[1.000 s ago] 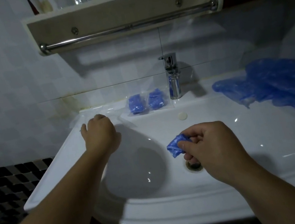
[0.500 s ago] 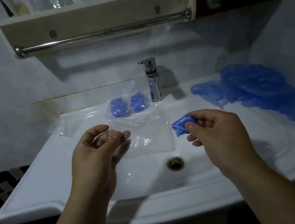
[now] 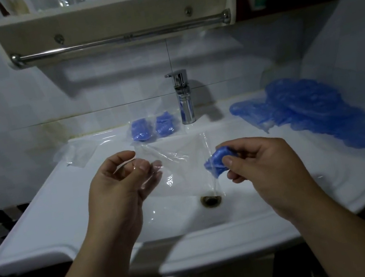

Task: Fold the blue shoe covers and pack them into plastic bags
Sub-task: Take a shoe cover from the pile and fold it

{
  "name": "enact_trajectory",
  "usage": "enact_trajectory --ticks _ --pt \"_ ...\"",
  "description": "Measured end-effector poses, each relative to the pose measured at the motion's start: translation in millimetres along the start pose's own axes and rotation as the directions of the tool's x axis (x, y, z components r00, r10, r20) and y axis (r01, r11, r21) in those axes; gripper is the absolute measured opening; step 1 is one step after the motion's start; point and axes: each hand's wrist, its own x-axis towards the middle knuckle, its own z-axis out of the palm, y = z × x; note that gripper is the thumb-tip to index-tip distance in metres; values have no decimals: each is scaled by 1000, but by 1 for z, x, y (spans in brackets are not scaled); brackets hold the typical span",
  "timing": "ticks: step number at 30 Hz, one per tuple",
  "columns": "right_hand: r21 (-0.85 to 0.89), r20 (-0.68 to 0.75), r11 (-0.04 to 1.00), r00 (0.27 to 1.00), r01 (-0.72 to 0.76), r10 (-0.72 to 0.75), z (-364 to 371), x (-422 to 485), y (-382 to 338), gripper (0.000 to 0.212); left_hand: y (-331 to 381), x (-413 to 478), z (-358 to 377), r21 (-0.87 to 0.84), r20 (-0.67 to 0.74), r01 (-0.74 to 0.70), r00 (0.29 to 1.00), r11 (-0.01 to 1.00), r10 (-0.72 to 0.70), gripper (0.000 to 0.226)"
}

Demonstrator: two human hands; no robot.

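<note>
**Folded cover meets bag, in front of the faucet**

The white sink fills the view, with the chrome faucet at its back edge. To the right of the faucet, spread along the ledge, lies the pile of loose blue shoe covers, not yet folded. In front of the faucet, held above the basin, is a clear plastic bag. It stretches roughly sideways between the two hands.

The left hand, in front of the faucet and to its left, pinches the bag's left edge. Its thumb is curled over and its fingers show through the film. The right hand, in front and to the right, pinches the folded shoe cover between thumb and fingertips. Just left of the faucet sit two packed bags, and spare bags lie further left.

The bundle touches or overlaps the bag's right edge, across the film from the left fingers. Which edge is the mouth cannot be told. If it faces right, the right hand is placed to push the bundle leftward.
</note>
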Motion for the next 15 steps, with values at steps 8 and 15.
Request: enact_trajectory --ticks 8,15 --pt "-42 207 997 975 -70 77 7 -2 1 52 0 -9 8 193 17 -63 998 979 61 28" --pt "-17 200 987 966 -161 161 13 -4 5 10 -1 -10 10 91 -26 -20 999 996 23 47"
